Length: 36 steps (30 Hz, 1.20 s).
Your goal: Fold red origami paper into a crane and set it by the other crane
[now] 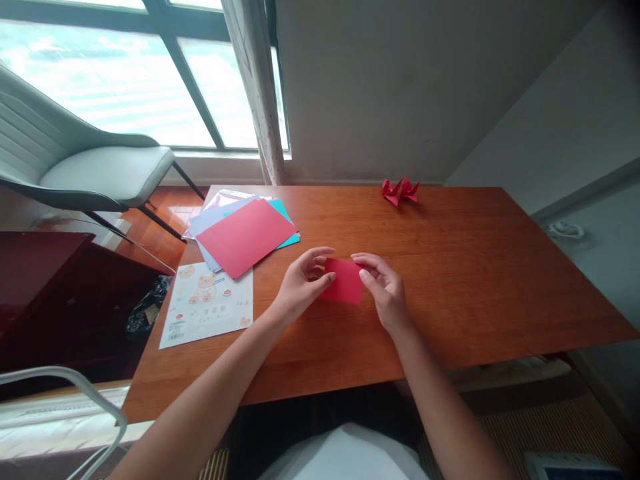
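Note:
A small folded piece of red paper (345, 281) lies just above the wooden table (475, 267), held between both hands. My left hand (300, 283) pinches its left edge with fingers curled round it. My right hand (383, 287) pinches its right edge the same way. A stack of coloured paper sheets (245, 233), with a red sheet on top, lies to the left of my hands.
Two red folded paper figures (400, 190) sit at the table's far edge. A printed sheet with a bear picture (207, 303) lies at the table's left edge. A grey chair (90, 167) stands by the window, and a dark red cabinet (45, 293) sits at the left.

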Available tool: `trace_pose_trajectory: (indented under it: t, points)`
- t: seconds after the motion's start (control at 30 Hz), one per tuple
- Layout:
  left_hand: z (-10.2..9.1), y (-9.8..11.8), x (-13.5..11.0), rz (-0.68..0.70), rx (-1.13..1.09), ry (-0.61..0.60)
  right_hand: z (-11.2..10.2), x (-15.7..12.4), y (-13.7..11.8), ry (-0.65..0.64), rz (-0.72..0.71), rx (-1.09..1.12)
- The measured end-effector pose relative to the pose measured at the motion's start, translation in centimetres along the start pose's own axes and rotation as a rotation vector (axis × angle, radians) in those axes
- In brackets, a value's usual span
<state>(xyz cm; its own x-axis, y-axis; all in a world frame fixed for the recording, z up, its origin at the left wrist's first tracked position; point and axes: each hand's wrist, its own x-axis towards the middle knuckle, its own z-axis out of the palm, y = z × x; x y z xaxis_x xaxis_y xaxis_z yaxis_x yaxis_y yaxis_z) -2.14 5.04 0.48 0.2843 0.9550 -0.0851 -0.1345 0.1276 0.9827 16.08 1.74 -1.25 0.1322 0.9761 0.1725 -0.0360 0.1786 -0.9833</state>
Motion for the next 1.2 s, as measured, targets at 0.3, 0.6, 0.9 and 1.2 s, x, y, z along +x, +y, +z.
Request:
trace_pose_trajectory:
  t: [0.3,0.6,0.9,1.2]
  points:
    - [0.1,-0.5,0.0,0.002,0.078,0.068,0.4,-0.1,0.5,-0.022,0.229,-0.160]
    - [0.9,-0.5,-0.5,-0.177,0.071,-0.029,0.2,-0.4,0.1,0.222,-0.383,-0.717]
    - [0.9,-0.3,-0.4,-0.186,0.017,-0.037,0.5,-0.5,0.4,0.203,-0.254,-0.589]
    - [0.8,0.4,-0.7,-0.148,-0.186,-0.078,0.3,0.6,0.4,0.214,0.216,0.090]
